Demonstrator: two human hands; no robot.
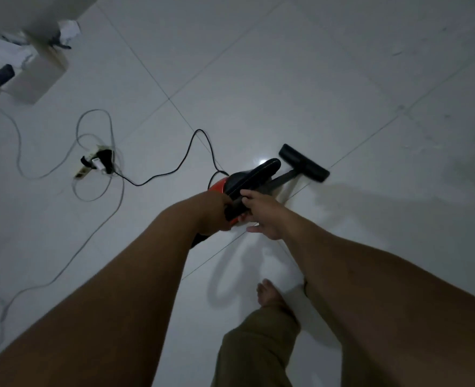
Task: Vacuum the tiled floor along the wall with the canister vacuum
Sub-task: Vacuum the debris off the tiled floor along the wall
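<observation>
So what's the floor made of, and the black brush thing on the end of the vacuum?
The floor looks like glazed ceramic tile: pale, glossy, with thin grout lines and a bright light reflection. The black floor head looks like matte molded plastic, dull and evenly dark, though the dim, blurry view leaves that uncertain.

Dim room with a pale tiled floor (300, 65)

Large glossy tiles meet in thin dark grout lines, with one small bright glint of light. At top left a white wall (4, 12) meets a beige box (39, 76) strewn with papers.
</observation>
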